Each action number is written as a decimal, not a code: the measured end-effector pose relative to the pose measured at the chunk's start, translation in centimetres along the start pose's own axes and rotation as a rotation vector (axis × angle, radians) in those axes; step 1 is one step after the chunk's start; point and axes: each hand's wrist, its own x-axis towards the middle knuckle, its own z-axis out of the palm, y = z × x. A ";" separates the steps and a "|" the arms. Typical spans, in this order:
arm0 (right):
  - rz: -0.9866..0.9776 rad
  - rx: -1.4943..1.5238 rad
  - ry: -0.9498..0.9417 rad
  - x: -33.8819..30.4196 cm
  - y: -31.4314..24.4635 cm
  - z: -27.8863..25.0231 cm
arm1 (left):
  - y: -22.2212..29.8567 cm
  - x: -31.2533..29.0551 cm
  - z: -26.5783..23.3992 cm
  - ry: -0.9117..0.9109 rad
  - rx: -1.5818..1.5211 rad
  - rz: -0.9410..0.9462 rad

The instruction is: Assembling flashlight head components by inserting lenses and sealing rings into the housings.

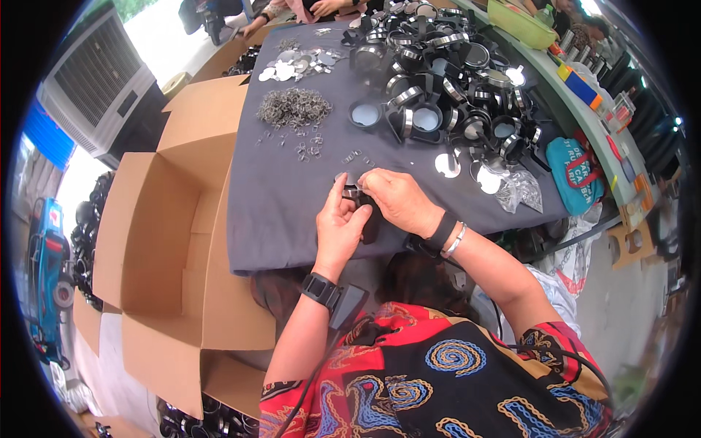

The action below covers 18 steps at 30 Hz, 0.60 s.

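My left hand (338, 228) is closed round a black plastic lid-like part (372, 228) with a silver rim, close to the table's near edge. Over its top, the fingers of my right hand (398, 199) are pinched together; whatever lies between them is hidden. Just beyond my hands, several loose small metal clips (355, 156) lie on the grey cloth. Farther off is a heap of the same wire-like clips (294, 108), with round silver discs (292, 66) behind it. A large pile of black parts with silver bands (438, 80) fills the far right of the table.
An open cardboard box (157, 233) stands against the table's left side. A clear plastic bag (520, 191) and a turquoise pouch (575, 175) lie at the right. Beyond runs a shelf with a green basket (522, 25). Another person's hand (325, 7) shows at the far end.
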 end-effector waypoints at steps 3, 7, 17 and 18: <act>-0.039 -0.017 -0.031 0.0 -0.4 -0.3 | 0.0 0.1 0.0 0.006 -0.002 -0.009; -0.144 -0.048 0.031 -0.1 -0.3 0.0 | -0.1 0.2 0.0 -0.010 0.032 0.001; -0.270 -0.178 -0.086 0.9 -0.8 -1.1 | -0.1 0.3 0.1 0.022 0.018 -0.008; -0.270 -0.180 -0.085 0.9 -0.9 -1.2 | 0.0 0.3 0.1 0.017 0.023 -0.008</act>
